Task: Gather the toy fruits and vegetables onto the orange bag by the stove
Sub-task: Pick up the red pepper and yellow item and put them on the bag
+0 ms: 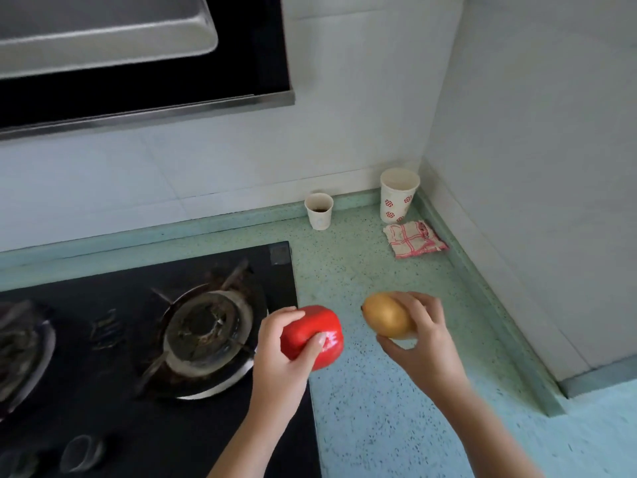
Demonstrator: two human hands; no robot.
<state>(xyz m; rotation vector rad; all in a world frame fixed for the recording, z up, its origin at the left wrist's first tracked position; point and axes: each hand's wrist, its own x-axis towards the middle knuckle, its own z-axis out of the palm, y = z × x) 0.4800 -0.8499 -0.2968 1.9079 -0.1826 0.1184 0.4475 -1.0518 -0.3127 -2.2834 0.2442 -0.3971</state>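
- Red glossy toy [312, 336], blocky and rounded, is clamped in the left hand [282, 360]: fingers over its top, thumb pressed on its near face. It is held in the air over the right edge of the stove [103, 339].
- Yellow-brown toy [386, 315], like a mango or pear, is gripped by the right hand [424, 343], fingers wrapped behind it and thumb beneath. It is held above the counter [379, 426], at 3 o'clock from the red toy, and the two are apart.
- Burner [206, 336] sits at 9 o'clock from the hands, nothing on it.
- Small cup [319, 211] stands at 12 o'clock from the hands and the tall cup [398, 194] at 1 o'clock, in the corner. Checked cloth [413, 239] lies just before the tall cup.
- Orange bag is not in view, so I cannot tell where it lies or what it holds.
- Progress, as judged: two pieces are lifted and neither is set down. Placing both remains. Whether other toys are left cannot be told.
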